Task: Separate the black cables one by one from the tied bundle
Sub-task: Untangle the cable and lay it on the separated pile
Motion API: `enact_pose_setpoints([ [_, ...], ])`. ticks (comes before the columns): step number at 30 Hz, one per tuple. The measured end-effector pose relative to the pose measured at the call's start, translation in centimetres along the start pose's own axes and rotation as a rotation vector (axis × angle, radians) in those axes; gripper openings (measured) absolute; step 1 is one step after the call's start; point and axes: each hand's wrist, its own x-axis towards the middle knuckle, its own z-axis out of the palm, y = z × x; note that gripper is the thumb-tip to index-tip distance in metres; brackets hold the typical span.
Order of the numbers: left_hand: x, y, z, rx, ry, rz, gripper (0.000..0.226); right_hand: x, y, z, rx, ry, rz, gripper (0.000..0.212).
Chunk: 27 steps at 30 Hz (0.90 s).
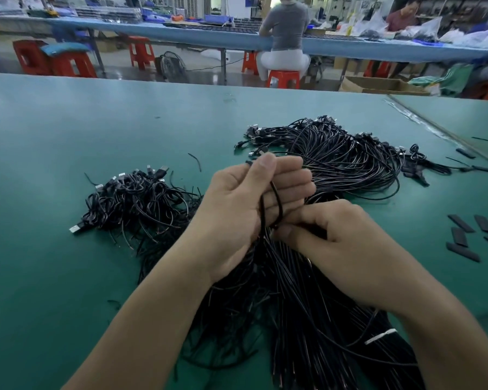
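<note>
One black cable [276,198] is the pick, looped across the palm of the left hand [237,209], with the thumb clamping its upper end against the forefinger. The right hand [330,235] is just beside it, fingers curled, thumb and forefinger nipping the loop's lower bend. The tied bundle [307,305] lies beneath both hands and runs to the near edge of the table [68,122], white tie [381,334] on it. Next, I'd say: draw that strand clear without dragging its neighbours, then drop it on the loose pile [135,198] toward the left edge.
</note>
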Motion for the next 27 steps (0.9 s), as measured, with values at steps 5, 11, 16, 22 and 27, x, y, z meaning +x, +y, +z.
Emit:
enact_pose_setpoints([
  [5, -0.1, -0.8, -0.8, 0.757, 0.106, -0.036, 0.039, -0.2, -0.3, -2.3, 0.164, 0.247, -0.108, 0.014],
  [11, -1.4, 0.8, 0.7, 0.232, -0.364, -0.357, 0.057, 0.2, 1.3, -2.4, 0.372, 0.376, -0.043, 0.021],
  [16, -1.4, 2.1, 0.9, -0.167, -0.38, -0.344, 0.047, 0.5, 2.2, 0.1, 0.372, 0.106, 0.042, 0.03],
  [22, 0.3, 0.6, 0.0, -0.375, 0.051, -0.122, 0.057, 0.3, 1.1, 0.8, 0.019, -0.062, 0.075, 0.021],
  [27, 0.6, -1.0, -1.4, 0.123, 0.239, -0.039, 0.042, -0.4, -0.2, -0.4, -0.032, -0.179, 0.028, 0.02],
])
